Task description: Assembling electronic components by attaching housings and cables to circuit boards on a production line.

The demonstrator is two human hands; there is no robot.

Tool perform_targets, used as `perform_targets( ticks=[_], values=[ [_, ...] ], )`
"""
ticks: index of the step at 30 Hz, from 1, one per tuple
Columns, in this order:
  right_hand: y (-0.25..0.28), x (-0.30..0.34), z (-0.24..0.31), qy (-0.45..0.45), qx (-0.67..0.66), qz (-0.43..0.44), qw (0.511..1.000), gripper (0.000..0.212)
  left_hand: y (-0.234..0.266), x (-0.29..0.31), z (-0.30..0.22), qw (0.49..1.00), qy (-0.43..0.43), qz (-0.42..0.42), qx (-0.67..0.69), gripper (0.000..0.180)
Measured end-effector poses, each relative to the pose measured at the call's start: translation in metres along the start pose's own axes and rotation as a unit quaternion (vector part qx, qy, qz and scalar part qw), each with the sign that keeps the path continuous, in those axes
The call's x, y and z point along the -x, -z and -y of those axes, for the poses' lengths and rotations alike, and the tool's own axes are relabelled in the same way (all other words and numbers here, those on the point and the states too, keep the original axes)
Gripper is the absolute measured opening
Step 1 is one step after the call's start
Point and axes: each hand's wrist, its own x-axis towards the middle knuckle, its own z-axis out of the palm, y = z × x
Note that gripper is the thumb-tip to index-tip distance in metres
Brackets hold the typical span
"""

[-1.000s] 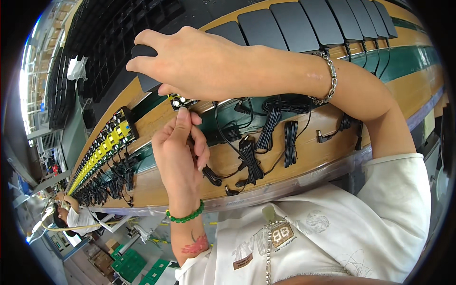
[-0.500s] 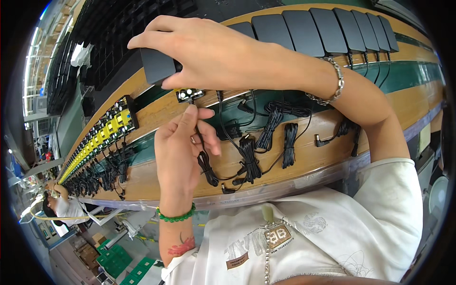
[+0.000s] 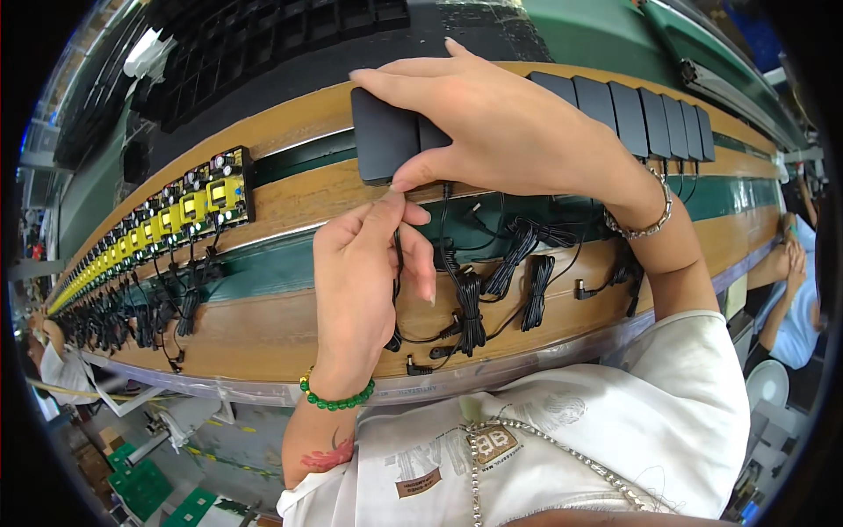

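Observation:
A black power adapter case [image 3: 385, 140] stands at the left end of a row of similar cases. My right hand [image 3: 505, 123] arches over it, the index finger at its upper edge and the thumb by its lower edge. My left hand [image 3: 364, 281], with a green bead bracelet, pinches the thin black cable [image 3: 399, 255] just below the case. Part of the cable is hidden behind the fingers. Beneath my right wrist lie several bundled black cables [image 3: 471, 312] with barrel plugs on the bench.
Yellow-and-black circuit boards [image 3: 198, 206] with cables line the wooden bench [image 3: 255, 325] at left. More adapter cases [image 3: 623, 119] stand at right. Black trays [image 3: 263, 44] lie behind. A seated person [image 3: 795, 290] is at far right, another person [image 3: 66, 369] at far left.
The case in my right hand has come down over the small circuit board, which no longer shows beneath it. My left fingers have moved up the cable to the case's lower edge. The head view has shifted.

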Motion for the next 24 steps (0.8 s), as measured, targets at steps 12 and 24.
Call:
perform_targets(
  ticks=[12,24],
  values=[
    [0.044,-0.054,0.036,-0.081,0.082,0.211,0.971,0.051,0.015,0.014,-0.011,0.962,-0.111,0.019,-0.247,0.023],
    [0.030,-0.036,0.045,-0.066,0.071,0.101,0.990,0.039,0.366,-0.168,-0.254,0.565,-0.072,-0.354,-0.742,0.064]
  ],
)
